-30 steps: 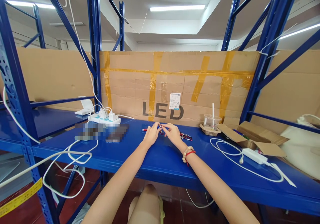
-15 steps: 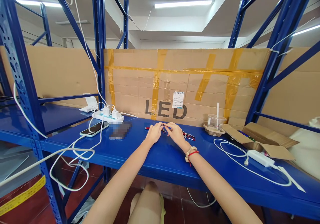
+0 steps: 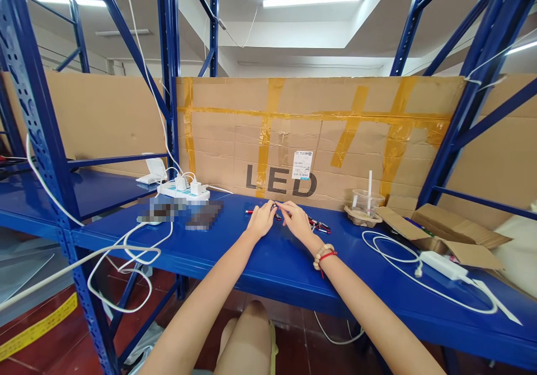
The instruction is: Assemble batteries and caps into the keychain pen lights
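Note:
My left hand (image 3: pixel 262 219) and my right hand (image 3: pixel 293 218) meet fingertip to fingertip above the blue shelf top (image 3: pixel 235 252). Both have their fingers pinched together around a small dark item too little to make out. A slim red pen-like item (image 3: pixel 249 212) lies just left of my left hand, partly hidden by it. Beyond my right wrist rest several small red and black pieces with metal parts (image 3: pixel 319 226); their kind is not clear. A beaded bracelet and red cord (image 3: pixel 325 256) circle my right wrist.
A white power strip (image 3: pixel 184 190) with plugs stands at the back left, cables trailing off the edge. To the right are a plastic cup with straw (image 3: pixel 368 202), an open cardboard box (image 3: pixel 444 231) and a white adapter (image 3: pixel 443 265). A cardboard panel (image 3: pixel 226 140) closes the back.
The view has shifted slightly, so the scene sits a little further right and higher. Both hands stay together at the same spot, with only small finger movement.

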`<state>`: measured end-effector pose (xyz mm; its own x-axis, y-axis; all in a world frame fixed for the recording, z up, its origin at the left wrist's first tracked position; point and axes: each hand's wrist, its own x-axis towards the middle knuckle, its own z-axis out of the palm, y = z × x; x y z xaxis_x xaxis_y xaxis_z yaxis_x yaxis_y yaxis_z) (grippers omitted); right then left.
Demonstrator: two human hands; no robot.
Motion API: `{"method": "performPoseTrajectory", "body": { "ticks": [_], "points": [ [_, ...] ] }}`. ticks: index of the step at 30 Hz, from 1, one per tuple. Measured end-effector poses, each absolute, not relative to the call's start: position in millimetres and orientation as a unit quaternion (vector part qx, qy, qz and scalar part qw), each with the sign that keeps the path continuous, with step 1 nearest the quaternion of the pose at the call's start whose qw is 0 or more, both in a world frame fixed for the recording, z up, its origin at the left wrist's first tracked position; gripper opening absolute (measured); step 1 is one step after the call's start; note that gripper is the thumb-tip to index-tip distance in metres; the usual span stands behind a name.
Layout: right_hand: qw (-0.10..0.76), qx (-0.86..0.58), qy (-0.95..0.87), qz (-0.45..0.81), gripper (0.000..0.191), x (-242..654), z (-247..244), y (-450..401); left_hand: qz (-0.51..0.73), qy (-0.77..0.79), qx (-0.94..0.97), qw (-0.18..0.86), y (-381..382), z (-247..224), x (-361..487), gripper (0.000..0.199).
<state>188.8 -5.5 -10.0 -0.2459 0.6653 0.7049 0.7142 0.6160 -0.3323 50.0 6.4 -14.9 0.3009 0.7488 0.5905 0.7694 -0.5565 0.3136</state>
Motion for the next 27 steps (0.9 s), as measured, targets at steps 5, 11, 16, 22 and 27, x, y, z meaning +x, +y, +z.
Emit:
{"method": "performPoseTrajectory", "body": {
  "ticks": [5,11,16,22,27],
  "points": [
    [0.429,-0.436,-0.791,-0.023,0.034,188.3,-11.5,-3.7,-0.359,-0.476,-0.803,0.009,6.6,-14.6,49.9,0.025],
    [0.423,-0.431,-0.796,-0.035,0.035,186.6,-11.4,-4.2,-0.362,-0.478,-0.8,-0.004,6.1,-14.0,49.5,0.024],
    [0.42,-0.433,-0.797,-0.032,0.036,186.5,-11.0,-4.2,-0.362,-0.481,-0.799,-0.007,4.2,-12.8,49.5,0.025],
    [0.423,-0.437,-0.793,-0.031,0.033,186.5,-10.0,-4.3,-0.362,-0.477,-0.801,-0.008,2.5,-12.3,49.4,0.025],
    [0.418,-0.434,-0.797,-0.038,0.032,186.8,-10.1,-4.4,-0.359,-0.479,-0.801,-0.01,2.9,-12.6,49.4,0.022]
  ]
}}
